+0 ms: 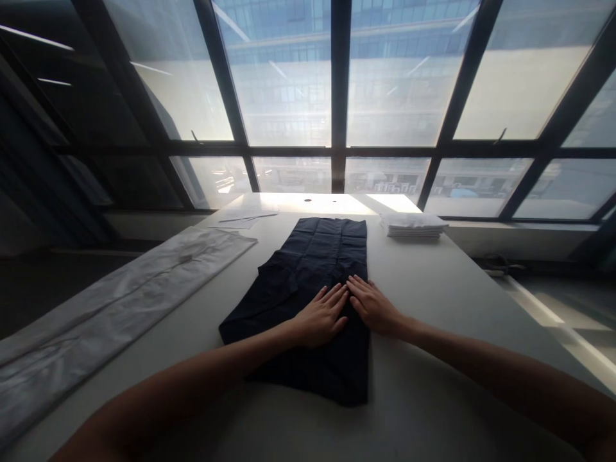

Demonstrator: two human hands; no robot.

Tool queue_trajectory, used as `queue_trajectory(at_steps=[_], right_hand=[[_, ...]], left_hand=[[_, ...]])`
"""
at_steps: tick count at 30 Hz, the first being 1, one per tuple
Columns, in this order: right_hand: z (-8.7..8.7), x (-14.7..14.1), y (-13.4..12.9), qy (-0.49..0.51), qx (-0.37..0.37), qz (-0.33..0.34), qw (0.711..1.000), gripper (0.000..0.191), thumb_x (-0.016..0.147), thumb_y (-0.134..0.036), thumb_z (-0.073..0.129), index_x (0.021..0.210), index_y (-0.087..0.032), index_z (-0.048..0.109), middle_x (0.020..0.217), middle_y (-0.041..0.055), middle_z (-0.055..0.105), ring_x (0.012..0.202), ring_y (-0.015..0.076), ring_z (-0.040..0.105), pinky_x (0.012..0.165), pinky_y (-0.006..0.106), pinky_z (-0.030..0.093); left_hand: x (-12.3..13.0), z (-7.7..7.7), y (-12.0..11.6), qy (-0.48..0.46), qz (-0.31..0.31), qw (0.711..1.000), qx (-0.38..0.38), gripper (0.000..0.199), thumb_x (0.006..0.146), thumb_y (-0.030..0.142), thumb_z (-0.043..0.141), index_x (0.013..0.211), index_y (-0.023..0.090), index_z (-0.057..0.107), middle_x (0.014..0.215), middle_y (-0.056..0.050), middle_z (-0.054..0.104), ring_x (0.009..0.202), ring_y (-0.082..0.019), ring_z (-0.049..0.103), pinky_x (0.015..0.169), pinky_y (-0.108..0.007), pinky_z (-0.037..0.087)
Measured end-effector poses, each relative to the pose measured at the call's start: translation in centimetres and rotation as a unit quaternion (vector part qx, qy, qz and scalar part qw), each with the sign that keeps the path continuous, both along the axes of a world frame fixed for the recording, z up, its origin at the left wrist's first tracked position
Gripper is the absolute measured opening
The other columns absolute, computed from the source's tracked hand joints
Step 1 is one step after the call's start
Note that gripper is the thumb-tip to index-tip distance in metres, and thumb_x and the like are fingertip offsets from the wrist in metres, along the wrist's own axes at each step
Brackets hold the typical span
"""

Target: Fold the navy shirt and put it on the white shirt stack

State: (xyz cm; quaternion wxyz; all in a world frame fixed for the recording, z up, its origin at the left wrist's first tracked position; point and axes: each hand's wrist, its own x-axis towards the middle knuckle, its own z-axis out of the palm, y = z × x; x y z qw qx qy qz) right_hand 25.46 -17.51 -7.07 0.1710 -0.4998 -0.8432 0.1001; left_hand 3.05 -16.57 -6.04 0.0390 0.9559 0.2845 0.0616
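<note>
A dark navy garment (308,256), partly folded and with visible seams, lies on the white table (423,295). It looks like a shirt, though its exact kind is hard to make out. My left hand (321,317) rests flat on its middle, fingers stretched out and pointing away to the right. Close beside it, my right hand (373,305) lies flat over the garment's right edge, fingers stretched toward the left. The fingertips of both hands nearly meet. Neither hand grips the cloth.
A long whitish garment or cloth (139,289) stretches along the table's left side. Several thin white sheets (240,219) lie at the back left. At the back right sits a stack of folded white cloth (414,224). Large framed windows (289,83) stand behind the table.
</note>
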Motion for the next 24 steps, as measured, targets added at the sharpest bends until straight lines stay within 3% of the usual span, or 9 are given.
queue_trajectory(at_steps=[4, 7, 16, 20, 24], right_hand=[[0.8, 2.0, 3.6, -0.009, 0.003, 0.101, 0.995, 0.062, 0.107, -0.049, 0.027, 0.162, -0.022, 0.026, 0.168, 0.0051, 0.019, 0.156, 0.0215, 0.011, 0.127, 0.047, 0.011], [0.7, 3.8, 8.2, -0.040, -0.023, 0.109, 0.993, 0.063, 0.106, -0.055, 0.026, 0.163, -0.027, 0.024, 0.168, 0.0040, 0.021, 0.156, 0.0230, 0.013, 0.126, 0.050, 0.012], [0.3, 7.6, 19.4, -0.116, -0.025, -0.001, 0.993, 0.062, 0.105, -0.051, 0.028, 0.162, -0.028, 0.026, 0.169, 0.0065, 0.015, 0.156, 0.0279, 0.010, 0.123, 0.059, 0.015], [0.5, 8.4, 22.5, -0.114, -0.032, -0.057, 0.991, 0.058, 0.106, -0.047, 0.033, 0.160, -0.027, 0.031, 0.168, 0.0088, 0.019, 0.156, 0.0268, 0.015, 0.122, 0.054, 0.017], [1.0, 8.6, 24.4, -0.098, -0.044, -0.115, 0.988, 0.056, 0.109, -0.040, 0.032, 0.160, -0.016, 0.031, 0.167, 0.0192, 0.021, 0.154, 0.0302, 0.018, 0.118, 0.060, 0.017]], left_hand=[[-1.0, 0.3, -1.4, 0.004, -0.008, 1.000, 0.001, 0.067, 0.107, 0.051, 0.029, 0.162, 0.015, 0.021, 0.168, -0.013, 0.019, 0.157, -0.025, 0.009, 0.126, -0.047, 0.012], [-1.0, 0.7, -1.8, 0.012, -0.008, 1.000, -0.005, 0.065, 0.107, 0.050, 0.029, 0.163, 0.017, 0.020, 0.168, -0.011, 0.019, 0.157, -0.025, 0.009, 0.126, -0.047, 0.012], [-1.1, 1.2, -2.4, 0.007, -0.009, 0.999, -0.032, 0.066, 0.107, 0.048, 0.031, 0.163, 0.015, 0.019, 0.169, -0.012, 0.016, 0.157, -0.024, 0.007, 0.127, -0.046, 0.009], [-1.2, 1.3, -2.8, -0.001, -0.014, 0.999, -0.039, 0.066, 0.107, 0.049, 0.032, 0.163, 0.017, 0.017, 0.169, -0.010, 0.016, 0.157, -0.024, 0.006, 0.127, -0.045, 0.008], [-1.5, 1.5, -3.2, -0.008, -0.025, 0.998, -0.052, 0.067, 0.107, 0.049, 0.029, 0.164, 0.016, 0.015, 0.170, -0.010, 0.013, 0.157, -0.024, 0.005, 0.127, -0.046, 0.006]])
